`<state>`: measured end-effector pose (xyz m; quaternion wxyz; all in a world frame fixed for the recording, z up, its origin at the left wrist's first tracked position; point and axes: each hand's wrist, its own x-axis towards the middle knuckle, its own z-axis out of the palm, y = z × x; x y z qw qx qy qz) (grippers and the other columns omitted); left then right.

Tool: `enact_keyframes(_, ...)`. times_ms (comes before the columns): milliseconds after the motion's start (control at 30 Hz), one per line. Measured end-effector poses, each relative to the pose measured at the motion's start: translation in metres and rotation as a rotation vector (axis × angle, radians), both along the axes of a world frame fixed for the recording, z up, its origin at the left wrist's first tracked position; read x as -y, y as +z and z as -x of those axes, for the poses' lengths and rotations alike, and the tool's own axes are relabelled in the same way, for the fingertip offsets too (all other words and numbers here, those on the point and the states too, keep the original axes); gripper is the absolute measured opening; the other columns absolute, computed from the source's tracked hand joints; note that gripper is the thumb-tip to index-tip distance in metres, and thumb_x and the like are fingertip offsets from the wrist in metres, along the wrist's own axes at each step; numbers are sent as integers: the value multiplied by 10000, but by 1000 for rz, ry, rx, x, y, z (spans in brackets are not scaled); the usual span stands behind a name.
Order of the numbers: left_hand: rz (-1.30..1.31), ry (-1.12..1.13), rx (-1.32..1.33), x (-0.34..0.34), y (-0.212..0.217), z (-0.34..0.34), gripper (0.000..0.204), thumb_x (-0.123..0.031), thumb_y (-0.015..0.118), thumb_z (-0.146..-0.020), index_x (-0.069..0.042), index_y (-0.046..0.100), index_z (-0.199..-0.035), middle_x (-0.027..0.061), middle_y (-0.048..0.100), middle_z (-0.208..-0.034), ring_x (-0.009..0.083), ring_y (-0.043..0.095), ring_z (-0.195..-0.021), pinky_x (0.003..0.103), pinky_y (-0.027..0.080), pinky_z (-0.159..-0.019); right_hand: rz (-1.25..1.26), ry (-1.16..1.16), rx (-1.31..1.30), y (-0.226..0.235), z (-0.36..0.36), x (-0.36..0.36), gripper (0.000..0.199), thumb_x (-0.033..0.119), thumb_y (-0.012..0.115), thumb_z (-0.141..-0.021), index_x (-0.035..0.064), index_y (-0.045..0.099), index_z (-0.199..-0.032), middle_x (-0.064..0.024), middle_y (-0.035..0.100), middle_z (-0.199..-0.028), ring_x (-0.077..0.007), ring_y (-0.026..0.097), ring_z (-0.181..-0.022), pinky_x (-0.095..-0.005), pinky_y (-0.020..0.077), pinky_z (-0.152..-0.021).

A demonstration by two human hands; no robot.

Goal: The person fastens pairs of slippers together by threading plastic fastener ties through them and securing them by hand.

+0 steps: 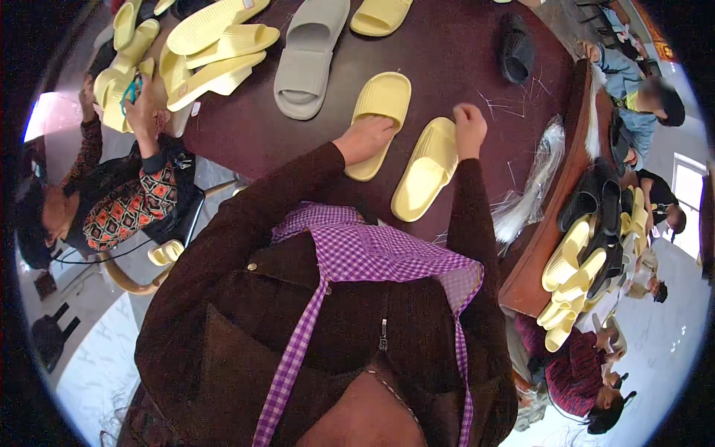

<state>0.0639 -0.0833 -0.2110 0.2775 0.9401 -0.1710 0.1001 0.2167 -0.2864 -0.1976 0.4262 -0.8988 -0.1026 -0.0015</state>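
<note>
Two pale yellow slide sandals lie side by side on the dark red table (462,59) before me. My left hand (366,139) is closed on the left yellow slide sandal (386,93), its fingers tucked in at the strap. Close beside the strap of the right yellow slide sandal (423,175), my right hand (469,130) is raised with fingers curled together. Whatever may be between those fingers is too small to make out.
A large grey double slide (305,67) and a black slide (517,48) lie farther back. Thin clear strands, bundled in plastic (540,175), are at right. Yellow sandals (223,41) pile up at left, where a co-worker's hand (141,108) holds teal-handled scissors. More footwear (570,253) stands beyond the right edge.
</note>
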Motion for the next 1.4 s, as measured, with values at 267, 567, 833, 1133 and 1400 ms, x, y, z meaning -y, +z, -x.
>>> enact_keyframes(267, 20, 9, 108, -1, -18, 0, 234, -91, 492, -742, -11, 568, -948, 105, 539, -886, 260, 557, -824, 348, 458, -739, -20, 359, -32, 1, -2, -110, 157, 130, 603, -763, 7, 641, -852, -110, 641, -740, -166, 601, -658, -290, 467, -611)
enact_keyframes(567, 111, -12, 102, 0, 2, 7, 221, -95, 507, -762, -19, 565, -962, 124, 553, -902, 283, 565, -842, 371, 460, -743, -248, 223, -221, 0, 12, -113, 134, 110, 576, -772, -14, 602, -818, -88, 603, -727, -165, 568, -659, -272, 455, -626)
enact_keyframes(833, 592, 323, -78, 7, 73, 20, 263, -70, 522, -817, -2, 537, -1071, 142, 587, -953, 246, 588, -857, 333, 471, -727, -514, 173, -267, 42, 59, -79, 96, 57, 554, -801, -33, 564, -833, -57, 585, -749, -101, 541, -677, -234, 447, -626)
enact_keyframes(1133, 1057, 257, -404, 15, 99, 4, 208, -101, 553, -825, 3, 606, -997, 32, 619, -848, 81, 566, -735, 228, 470, -624, -599, 215, -109, 111, 109, -63, 74, 10, 518, -840, -31, 564, -881, -73, 618, -826, -105, 567, -716, -218, 460, -674)
enact_keyframes(1400, 1195, 274, -491, 15, 140, 20, 194, -163, 578, -844, -9, 620, -955, -11, 576, -731, 25, 487, -599, 167, 390, -520, -843, 98, -214, 134, 125, -55, 62, -7, 534, -834, -20, 575, -880, -67, 618, -822, -100, 576, -697, -218, 469, -642)
